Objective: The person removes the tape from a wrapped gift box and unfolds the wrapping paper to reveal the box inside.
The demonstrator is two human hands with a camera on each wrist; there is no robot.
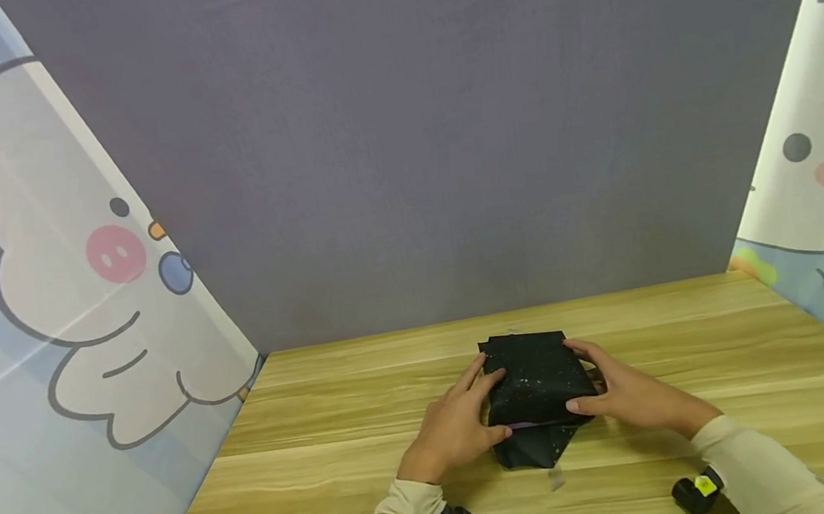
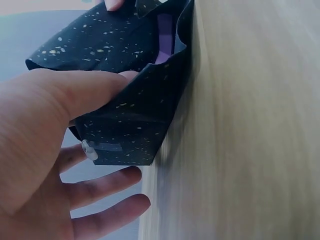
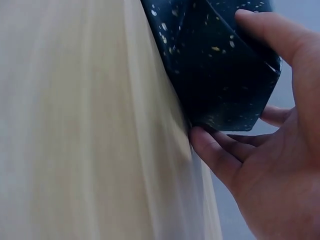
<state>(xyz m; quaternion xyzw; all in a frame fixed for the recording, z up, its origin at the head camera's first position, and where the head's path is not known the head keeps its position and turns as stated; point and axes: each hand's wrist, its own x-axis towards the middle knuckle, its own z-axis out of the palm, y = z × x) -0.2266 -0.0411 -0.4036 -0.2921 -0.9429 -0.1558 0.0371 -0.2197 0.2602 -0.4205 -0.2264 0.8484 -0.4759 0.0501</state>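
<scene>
A small box wrapped in black paper with pale specks (image 1: 537, 374) lies on the wooden table between both hands. A strip of purple (image 2: 165, 37) shows at its near side, under the folded paper. From there a loose paper flap (image 1: 533, 448) spreads toward the person. The left hand (image 1: 455, 424) holds the left side, its thumb at the paper's near edge and fingertips on top; its other fingers are spread beside the folded end. On the right, the right hand (image 1: 633, 393) grips the box, thumb on the near corner, fingers along the side and far corner.
A bit of clear tape (image 1: 556, 478) sits on the wooden table (image 1: 315, 485) just nearer than the flap. Another small piece of tape (image 2: 105, 146) is on the box's left end. Behind the table rises a grey panel (image 1: 447, 161), with cartoon-printed sheets (image 1: 38, 430) at both sides.
</scene>
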